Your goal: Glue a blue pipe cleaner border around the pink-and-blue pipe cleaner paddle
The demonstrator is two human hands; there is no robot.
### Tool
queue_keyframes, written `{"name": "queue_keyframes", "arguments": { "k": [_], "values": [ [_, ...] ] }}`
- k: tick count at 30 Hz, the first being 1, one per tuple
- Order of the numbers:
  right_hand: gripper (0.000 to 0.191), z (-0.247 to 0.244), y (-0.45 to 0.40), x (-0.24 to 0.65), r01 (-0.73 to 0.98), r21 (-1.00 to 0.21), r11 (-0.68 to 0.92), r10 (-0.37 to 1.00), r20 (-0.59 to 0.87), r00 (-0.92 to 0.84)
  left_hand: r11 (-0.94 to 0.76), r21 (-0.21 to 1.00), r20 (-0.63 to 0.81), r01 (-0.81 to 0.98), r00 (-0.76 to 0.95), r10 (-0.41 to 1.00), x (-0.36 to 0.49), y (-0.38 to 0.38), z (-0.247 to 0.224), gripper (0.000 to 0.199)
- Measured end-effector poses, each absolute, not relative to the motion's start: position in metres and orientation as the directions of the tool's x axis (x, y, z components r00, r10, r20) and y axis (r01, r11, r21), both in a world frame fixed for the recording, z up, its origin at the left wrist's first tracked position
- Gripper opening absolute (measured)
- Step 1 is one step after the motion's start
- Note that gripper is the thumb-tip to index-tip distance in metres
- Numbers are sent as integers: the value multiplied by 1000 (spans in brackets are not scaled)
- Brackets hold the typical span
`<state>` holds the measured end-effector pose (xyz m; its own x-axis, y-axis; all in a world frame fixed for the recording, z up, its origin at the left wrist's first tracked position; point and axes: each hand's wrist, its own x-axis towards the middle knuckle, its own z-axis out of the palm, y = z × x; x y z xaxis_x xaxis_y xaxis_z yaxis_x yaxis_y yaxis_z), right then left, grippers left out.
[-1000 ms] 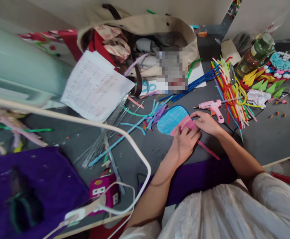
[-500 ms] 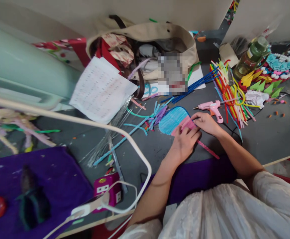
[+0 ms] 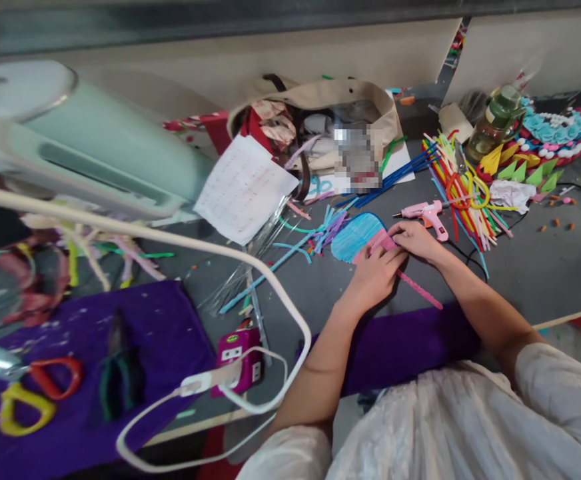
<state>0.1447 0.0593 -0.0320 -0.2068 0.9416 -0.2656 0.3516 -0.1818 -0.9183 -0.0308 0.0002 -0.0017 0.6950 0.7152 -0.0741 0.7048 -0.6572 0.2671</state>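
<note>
A flat rounded piece (image 3: 354, 239), made of rows that look like pipe cleaners, lies on the grey table. Its far-left part is light blue, its near part pink, and a dark blue line runs along its far edge. My left hand (image 3: 376, 272) holds it down, fingers bent over the pink rows (image 3: 381, 241). At the right edge my right hand (image 3: 417, 241) pinches the piece, its fingertips close to those of the left. From under the left fingers a loose pink pipe cleaner (image 3: 423, 291) sticks out toward me. My fingers hide the exact grip points.
A pink glue gun (image 3: 428, 213) lies right of my hands, beside bundled coloured pipe cleaners (image 3: 463, 193). Farther off are a canvas bag (image 3: 315, 90) and a green bottle (image 3: 493, 123). Leftward, a white cable (image 3: 250, 257) arches over pliers (image 3: 119, 373), scissors (image 3: 30, 373) and a purple power strip (image 3: 243, 353).
The view has shifted left and up, bringing the scissors and more of the green appliance into sight. Both hands stay on the piece, with little visible change in their grip.
</note>
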Motion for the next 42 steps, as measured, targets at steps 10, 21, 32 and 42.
{"name": "queue_keyframes", "arguments": {
  "k": [10, 21, 32, 42],
  "values": [
    [19, -25, 59, 144, 281, -940, -193, 944, -256, -208, -681, 234, -15, 694, 703, 711, -35, 4, -1, 42],
    [17, -14, 55, 151, 270, -947, -172, 954, -229, -194, -674, 264, 6, 690, 697, 717, -33, 11, 0, 36],
    [17, -8, 8, 182, 707, -658, 259, 951, 46, -305, -690, 304, 63, 657, 709, 703, -36, 13, -4, 35],
    [15, -18, -5, 169, 755, -581, 304, 936, 34, -350, -662, 313, 26, 681, 691, 723, -38, 11, 2, 37]
  ]
}}
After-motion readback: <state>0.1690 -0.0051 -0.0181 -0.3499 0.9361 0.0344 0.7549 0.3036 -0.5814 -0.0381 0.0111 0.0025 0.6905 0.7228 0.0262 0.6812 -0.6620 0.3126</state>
